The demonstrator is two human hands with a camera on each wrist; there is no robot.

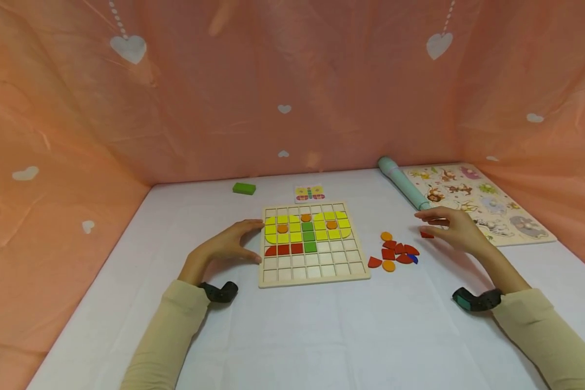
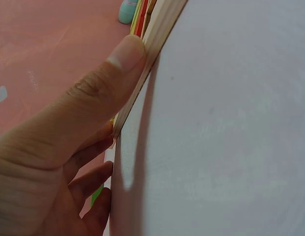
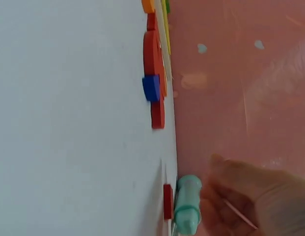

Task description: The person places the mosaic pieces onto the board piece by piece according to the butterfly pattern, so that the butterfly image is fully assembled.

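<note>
A wooden grid board (image 1: pixel 338 271) lies on the table, with yellow, orange, green and red pieces forming a pattern. My left hand (image 1: pixel 226 241) rests at its left edge, thumb and fingertips spread apart. In the left wrist view the thumb (image 2: pixel 125 56) touches the board's side (image 2: pixel 159 32). My right hand (image 1: pixel 455 230) hovers to the right of the loose pieces, fingers loosely bent, with nothing visible between them. Just below its fingertips is a single red piece (image 1: pixel 426 233), apart from the hand in the right wrist view. Loose red pieces (image 1: pixel 388 254), orange discs (image 1: pixel 389 266) and a blue piece (image 1: pixel 413 259) lie between board and hand.
A small pattern card (image 1: pixel 309 193) lies behind the board, and a green block (image 1: pixel 244 188) at the back left. Behind the right hand are a mint-green tube (image 1: pixel 402 181) and an animal puzzle board (image 1: pixel 531 236). Pink cloth (image 1: pixel 322 135) walls the table.
</note>
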